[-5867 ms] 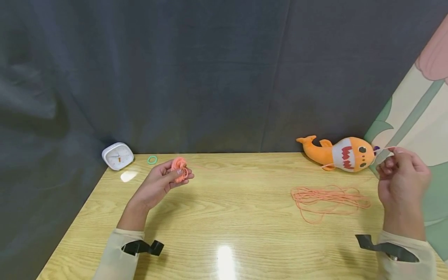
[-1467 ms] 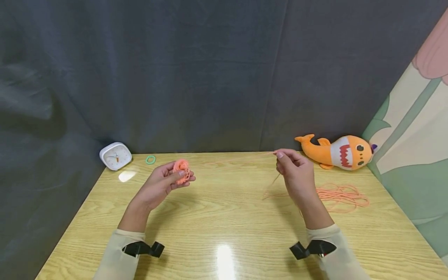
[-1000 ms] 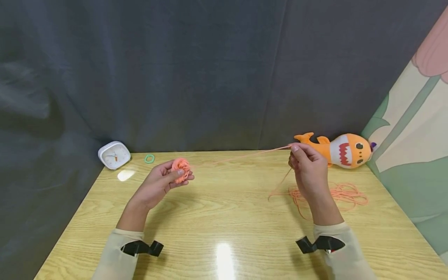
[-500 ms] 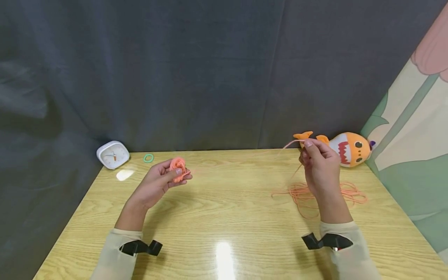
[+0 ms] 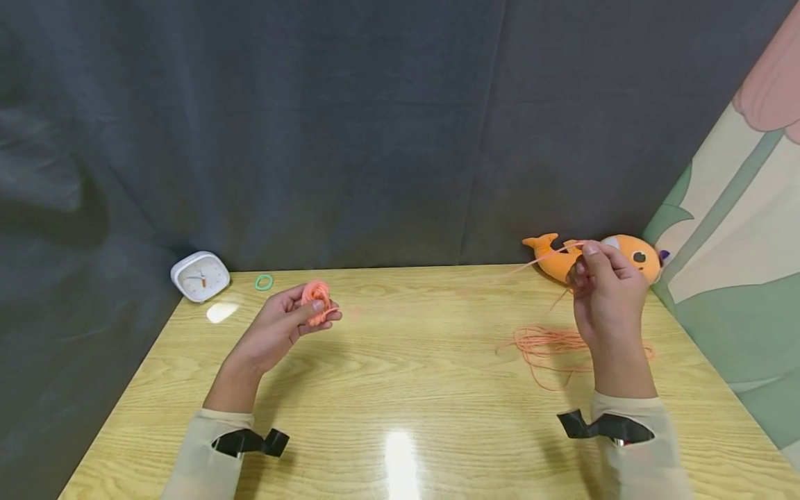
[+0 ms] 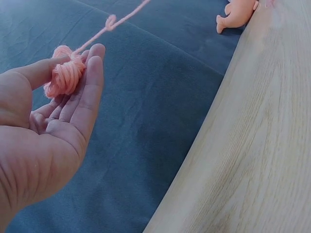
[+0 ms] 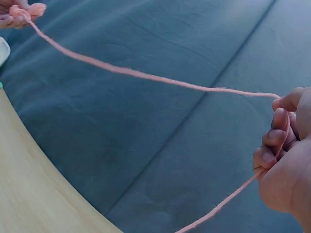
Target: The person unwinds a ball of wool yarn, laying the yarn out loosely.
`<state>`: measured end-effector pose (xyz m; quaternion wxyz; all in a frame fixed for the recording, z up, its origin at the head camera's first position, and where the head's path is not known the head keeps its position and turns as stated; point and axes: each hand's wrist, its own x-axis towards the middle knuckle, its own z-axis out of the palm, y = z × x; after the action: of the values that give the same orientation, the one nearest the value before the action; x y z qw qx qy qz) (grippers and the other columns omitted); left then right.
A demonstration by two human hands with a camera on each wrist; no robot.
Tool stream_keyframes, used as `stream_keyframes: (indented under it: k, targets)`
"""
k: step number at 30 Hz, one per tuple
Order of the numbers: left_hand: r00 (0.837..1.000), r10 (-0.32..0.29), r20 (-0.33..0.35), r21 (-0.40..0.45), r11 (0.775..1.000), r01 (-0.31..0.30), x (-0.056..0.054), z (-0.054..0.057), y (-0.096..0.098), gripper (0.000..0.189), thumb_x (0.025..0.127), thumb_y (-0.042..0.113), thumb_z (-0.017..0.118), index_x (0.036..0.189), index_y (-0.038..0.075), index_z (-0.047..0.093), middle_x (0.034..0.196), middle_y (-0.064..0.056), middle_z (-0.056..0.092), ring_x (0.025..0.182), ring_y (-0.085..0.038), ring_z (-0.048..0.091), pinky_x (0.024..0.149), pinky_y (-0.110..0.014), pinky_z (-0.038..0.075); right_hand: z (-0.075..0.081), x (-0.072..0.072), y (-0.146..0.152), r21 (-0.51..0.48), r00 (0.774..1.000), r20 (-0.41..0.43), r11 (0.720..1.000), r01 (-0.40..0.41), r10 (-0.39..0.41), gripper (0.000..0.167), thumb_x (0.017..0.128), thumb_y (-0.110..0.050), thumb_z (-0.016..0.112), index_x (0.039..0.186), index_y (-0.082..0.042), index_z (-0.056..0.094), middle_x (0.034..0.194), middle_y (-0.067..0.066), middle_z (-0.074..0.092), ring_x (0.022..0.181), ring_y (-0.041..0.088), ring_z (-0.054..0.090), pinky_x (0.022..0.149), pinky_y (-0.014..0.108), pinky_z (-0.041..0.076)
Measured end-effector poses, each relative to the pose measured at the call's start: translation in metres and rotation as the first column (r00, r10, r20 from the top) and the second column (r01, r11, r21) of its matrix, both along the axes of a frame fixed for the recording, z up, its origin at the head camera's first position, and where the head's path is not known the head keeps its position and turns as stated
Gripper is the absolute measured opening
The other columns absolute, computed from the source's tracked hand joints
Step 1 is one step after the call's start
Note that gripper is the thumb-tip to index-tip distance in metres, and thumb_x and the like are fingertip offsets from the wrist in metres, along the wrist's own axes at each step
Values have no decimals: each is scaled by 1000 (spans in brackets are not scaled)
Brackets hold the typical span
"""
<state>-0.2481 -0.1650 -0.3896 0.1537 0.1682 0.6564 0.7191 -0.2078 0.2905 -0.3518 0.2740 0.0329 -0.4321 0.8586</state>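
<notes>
My left hand (image 5: 281,323) pinches a small wound ball of coral-pink yarn (image 6: 65,77) between thumb and fingers, above the left part of the table. From the ball a strand (image 7: 141,74), with a small loop near the ball in the left wrist view, runs across to my right hand (image 5: 609,295). That hand pinches the strand between thumb and forefinger, and its other fingers curl over the yarn. Below the hand the yarn trails down on the same side as a loose heap of yarn (image 5: 550,340) on the table, which the right forearm partly covers.
An orange plush shark (image 5: 544,258) lies at the back right, partly behind the right hand. A white clock (image 5: 200,276) and a green ring (image 5: 264,282) sit at the back left. A dark curtain (image 5: 350,139) hangs along the wooden table's (image 5: 400,375) back edge.
Over the last second and a half my right hand has moved rightward from near mid-table, drawing the strand along. The left hand with the yarn ball has stayed nearly in place.
</notes>
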Motion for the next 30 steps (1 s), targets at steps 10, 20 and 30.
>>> stream_keyframes:
  k: [10, 20, 30]
  targets:
    - [1000, 1, -6, 11, 1000, -1, -1, 1, -2, 35, 107, 10, 56, 137, -4, 48, 109, 0, 72, 107, -14, 75, 94, -26, 60, -1, 7, 19, 23, 1000, -3, 1000, -12, 12, 10, 96, -2, 70, 95, 7, 72, 69, 6, 58, 61, 16, 43, 55, 25, 36]
    - [1000, -2, -4, 19, 1000, 2, -2, -1, -3, 32, 107, 10, 56, 136, -2, 51, 109, 0, 73, 107, -14, 75, 93, -26, 60, -6, 15, 44, 33, 1000, -12, 999, 10, -10, 9, 98, 1, 66, 97, 8, 71, 71, 7, 59, 60, 17, 44, 55, 23, 43]
    - [1000, 3, -18, -2, 1000, -3, -1, 1, -4, 36, 107, 12, 56, 138, -5, 48, 109, 0, 74, 108, -12, 74, 93, -25, 60, -12, 23, 74, -40, 994, 77, 996, 78, -75, 14, 97, -3, 69, 105, 8, 72, 75, 7, 60, 61, 18, 43, 55, 22, 45]
